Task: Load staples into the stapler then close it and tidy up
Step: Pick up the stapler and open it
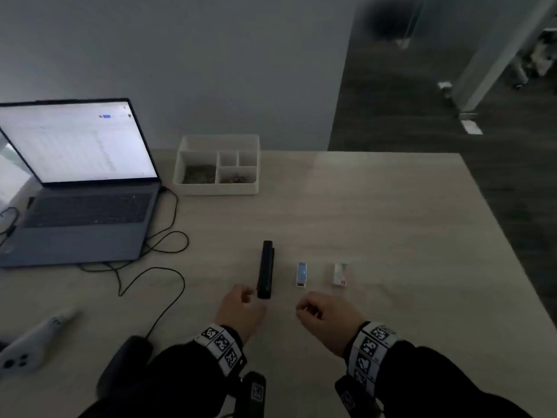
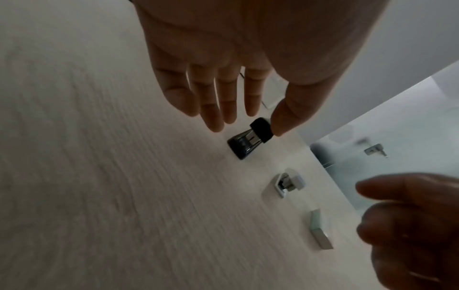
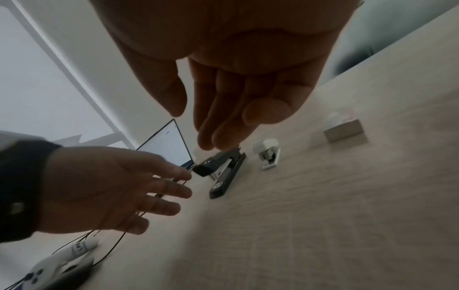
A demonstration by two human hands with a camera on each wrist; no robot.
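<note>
A black stapler (image 1: 265, 269) lies lengthwise on the table (image 1: 376, 236), just beyond my left hand (image 1: 245, 297). In the right wrist view the stapler (image 3: 223, 172) shows metal between its top arm and base. To its right sit a small blue staple box (image 1: 302, 274) and a white box (image 1: 340, 274). The blue box's end (image 3: 268, 155) stands open. My right hand (image 1: 304, 309) hovers just short of the blue box. Both hands have relaxed fingers and hold nothing. In the left wrist view my thumb tip hangs close over the stapler (image 2: 248, 141) without gripping it.
An open laptop (image 1: 78, 176) stands at the back left with cables (image 1: 168, 245) trailing towards me. A white compartment tray (image 1: 218, 190) holding small items sits at the back centre. A white controller (image 1: 33, 342) lies at the near left. The table's right edge drops to dark floor.
</note>
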